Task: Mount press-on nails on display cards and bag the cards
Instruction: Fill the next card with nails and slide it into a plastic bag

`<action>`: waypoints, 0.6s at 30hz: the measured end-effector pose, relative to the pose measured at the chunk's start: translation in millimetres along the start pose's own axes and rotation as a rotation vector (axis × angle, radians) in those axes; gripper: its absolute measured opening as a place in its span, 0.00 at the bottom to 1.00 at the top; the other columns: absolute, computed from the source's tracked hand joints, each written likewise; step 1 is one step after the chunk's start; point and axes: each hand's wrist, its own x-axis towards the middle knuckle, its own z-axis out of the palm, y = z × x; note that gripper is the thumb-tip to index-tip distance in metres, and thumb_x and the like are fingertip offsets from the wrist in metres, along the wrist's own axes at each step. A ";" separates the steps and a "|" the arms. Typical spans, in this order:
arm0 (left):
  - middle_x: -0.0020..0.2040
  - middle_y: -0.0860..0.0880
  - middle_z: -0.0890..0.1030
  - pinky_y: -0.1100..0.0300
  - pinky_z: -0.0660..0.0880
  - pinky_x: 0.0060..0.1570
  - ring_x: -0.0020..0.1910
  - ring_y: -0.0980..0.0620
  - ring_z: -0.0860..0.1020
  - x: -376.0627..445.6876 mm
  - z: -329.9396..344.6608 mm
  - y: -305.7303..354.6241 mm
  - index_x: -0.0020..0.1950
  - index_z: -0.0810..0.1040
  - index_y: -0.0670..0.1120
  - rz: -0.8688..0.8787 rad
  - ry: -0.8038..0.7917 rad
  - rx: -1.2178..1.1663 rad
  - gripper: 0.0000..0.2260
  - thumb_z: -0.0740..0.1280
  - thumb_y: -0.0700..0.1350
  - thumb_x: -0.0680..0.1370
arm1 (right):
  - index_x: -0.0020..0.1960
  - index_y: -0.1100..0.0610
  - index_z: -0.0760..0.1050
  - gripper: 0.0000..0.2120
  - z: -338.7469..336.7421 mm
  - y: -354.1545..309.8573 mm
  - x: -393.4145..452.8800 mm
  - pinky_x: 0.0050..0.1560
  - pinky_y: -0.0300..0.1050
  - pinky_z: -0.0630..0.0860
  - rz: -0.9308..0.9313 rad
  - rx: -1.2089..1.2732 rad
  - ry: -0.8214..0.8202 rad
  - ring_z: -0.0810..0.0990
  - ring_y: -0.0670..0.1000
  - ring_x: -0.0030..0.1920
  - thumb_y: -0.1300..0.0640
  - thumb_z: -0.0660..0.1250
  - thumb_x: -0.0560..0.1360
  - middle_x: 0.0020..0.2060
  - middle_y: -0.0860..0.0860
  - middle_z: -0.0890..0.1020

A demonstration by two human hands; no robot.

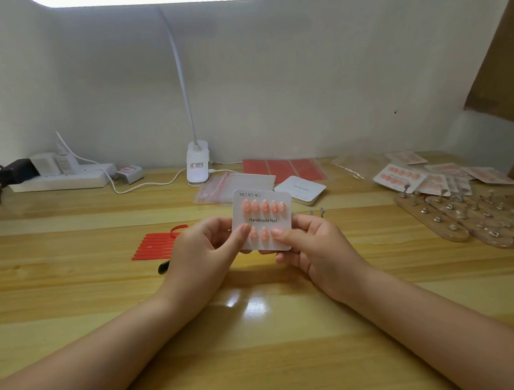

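A pale wall rose behind a glossy wooden desk (77, 291) lit from above by a clip-on lamp (197, 162). At the centre of the frame both hands held one white display card (263, 221) upright above the desk, its face toward the camera. The left hand (205, 247) pinched the card's lower left edge, thumb on the front and fingers curled behind; the right hand (308, 242) pinched the lower right edge the same way, thumb lying over the bottom row. Pink press-on nails (263, 207) sat in a row of five across the card's upper half, above the printed words "Handmade Nail", and more showed in the lower row between the thumbs. Just left of the left hand lay a bundle of red strips (156, 248), with a small black object (164, 267) below it. Behind the card lay clear zip bags (217, 186), a stack of blank cards (301, 190) and red adhesive sheets (281, 168). At the right of the frame, finished cards in bags (425, 174) were heaped beside wooden boards studded with metal nail stands (463, 215). At the upper left a white power strip (63, 178) sat against the wall.
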 end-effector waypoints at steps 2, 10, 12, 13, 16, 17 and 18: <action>0.40 0.57 0.85 0.69 0.76 0.41 0.39 0.58 0.84 -0.2 0.1 0.5 0.49 0.82 0.52 0.002 -0.010 0.000 0.04 0.70 0.48 0.75 | 0.54 0.64 0.78 0.08 -0.7 1.2 0.0 0.33 0.36 0.76 -0.015 -0.041 -0.007 0.84 0.52 0.41 0.67 0.68 0.74 0.44 0.58 0.85; 0.36 0.49 0.84 0.58 0.76 0.42 0.38 0.51 0.83 0.2 1.6 -0.6 0.65 0.75 0.54 -0.005 0.015 0.080 0.19 0.71 0.46 0.75 | 0.53 0.63 0.78 0.09 -0.3 0.6 0.3 0.31 0.36 0.76 0.002 -0.119 0.054 0.85 0.51 0.38 0.66 0.70 0.73 0.42 0.57 0.86; 0.35 0.47 0.84 0.62 0.76 0.37 0.36 0.54 0.81 0.4 1.8 -0.1 0.70 0.68 0.55 -0.016 0.029 0.078 0.25 0.71 0.45 0.75 | 0.52 0.64 0.78 0.08 0.4 0.4 0.8 0.30 0.37 0.76 0.019 -0.087 0.071 0.84 0.52 0.39 0.64 0.70 0.74 0.43 0.58 0.86; 0.35 0.47 0.84 0.64 0.75 0.36 0.35 0.54 0.81 -0.1 2.0 0.1 0.72 0.65 0.56 -0.014 0.026 0.073 0.28 0.71 0.45 0.75 | 0.52 0.64 0.79 0.07 1.0 -0.2 1.0 0.29 0.38 0.76 0.027 -0.064 0.082 0.84 0.52 0.39 0.61 0.69 0.75 0.43 0.59 0.85; 0.35 0.44 0.83 0.61 0.75 0.33 0.35 0.50 0.81 -1.9 1.6 2.0 0.72 0.64 0.58 0.015 0.013 0.102 0.28 0.69 0.44 0.76 | 0.53 0.61 0.77 0.13 0.9 -0.3 1.2 0.29 0.43 0.77 0.009 -0.133 0.175 0.84 0.55 0.38 0.50 0.64 0.79 0.42 0.60 0.85; 0.34 0.44 0.82 0.59 0.75 0.33 0.34 0.49 0.81 -2.9 1.3 3.0 0.71 0.64 0.60 0.028 0.006 0.115 0.26 0.69 0.45 0.77 | 0.54 0.58 0.76 0.14 0.1 0.0 0.7 0.29 0.45 0.77 -0.020 -0.242 0.228 0.85 0.55 0.37 0.48 0.62 0.79 0.41 0.58 0.85; 0.33 0.45 0.82 0.57 0.75 0.33 0.33 0.49 0.81 -4.0 1.4 4.0 0.69 0.66 0.61 0.044 -0.005 0.133 0.24 0.68 0.46 0.77 | 0.53 0.55 0.75 0.14 -1.6 0.6 0.5 0.30 0.46 0.77 -0.056 -0.357 0.281 0.85 0.54 0.36 0.46 0.61 0.80 0.39 0.55 0.85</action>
